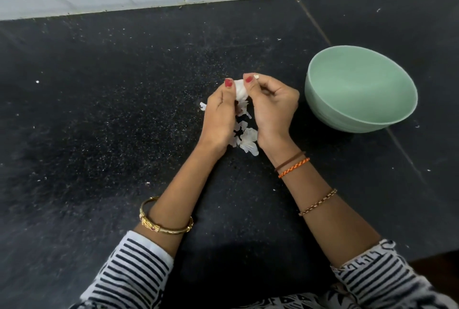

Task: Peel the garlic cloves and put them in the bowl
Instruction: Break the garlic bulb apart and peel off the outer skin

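Black counter (99, 110), flecked with white bits. Left hand (219, 112) curled, thumb and fingers pinching the garlic (240, 90) from the left. Loose white skins (244, 138) on the counter between the wrists. Right hand (272, 107) curled, pinching the garlic from the right. Green bowl (323, 110) near the right hand; nothing shows inside.
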